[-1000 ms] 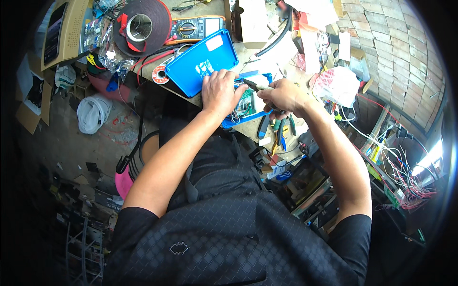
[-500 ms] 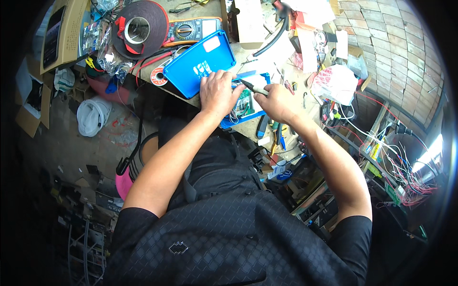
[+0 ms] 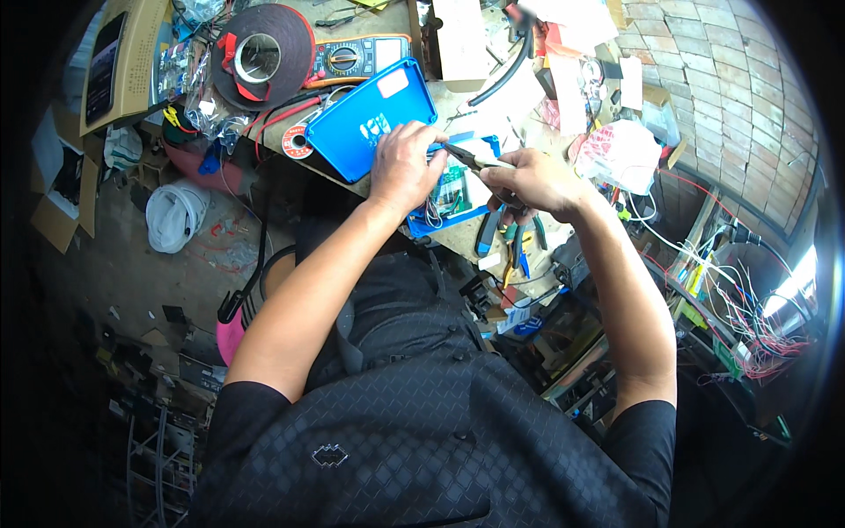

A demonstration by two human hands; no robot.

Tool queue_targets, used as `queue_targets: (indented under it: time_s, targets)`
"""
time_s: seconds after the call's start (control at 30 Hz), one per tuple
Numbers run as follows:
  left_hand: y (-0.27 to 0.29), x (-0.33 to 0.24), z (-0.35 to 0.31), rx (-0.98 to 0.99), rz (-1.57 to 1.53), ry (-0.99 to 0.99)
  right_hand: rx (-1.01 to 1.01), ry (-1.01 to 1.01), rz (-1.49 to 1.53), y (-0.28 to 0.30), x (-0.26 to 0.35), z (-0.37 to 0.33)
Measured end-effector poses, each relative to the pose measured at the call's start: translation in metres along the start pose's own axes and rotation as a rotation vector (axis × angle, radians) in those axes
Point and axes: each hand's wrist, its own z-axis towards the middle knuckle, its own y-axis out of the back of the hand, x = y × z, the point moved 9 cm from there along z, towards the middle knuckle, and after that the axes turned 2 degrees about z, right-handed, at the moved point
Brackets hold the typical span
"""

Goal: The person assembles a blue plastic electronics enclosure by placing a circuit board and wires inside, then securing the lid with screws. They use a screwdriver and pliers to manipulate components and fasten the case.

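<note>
Pliers with dark pointed jaws and pale handles are in my right hand, its fingers wrapped round them. Their tips reach toward the fingertips of my left hand. The left fingers are pinched together over the edge of a blue plastic box; what they hold is too small to make out. Inside the box lie a green circuit board and thin wires. The blue lid lies with its inner side up, left of the box and partly behind my left hand.
A multimeter, a large tape roll and a solder spool stand beyond the lid. Several hand tools lie at the table's near edge. Tangled wires hang at the right. A white bucket is on the floor.
My right hand has turned and shifted slightly right, and the pliers' handles now look spread. My left hand has moved only slightly. The view has shifted a little.
</note>
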Motion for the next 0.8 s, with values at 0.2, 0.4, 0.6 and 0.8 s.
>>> queue_targets:
  time_s: [0.2,0.4,0.6,0.8]
  targets:
    - [0.044,0.004,-0.012,0.340,-0.195,-0.046,0.079,0.085,-0.258,-0.020,0.010,-0.017]
    - [0.055,0.033,-0.087,0.752,-0.534,0.290,0.184,0.163,-0.368,-0.071,-0.005,-0.019]
    - [0.094,0.105,-0.122,0.465,0.162,0.468,0.092,0.098,0.039,-0.049,-0.015,-0.016]
    - [0.107,0.107,-0.115,0.315,0.278,0.366,-0.116,-0.051,0.069,-0.014,-0.027,0.007]
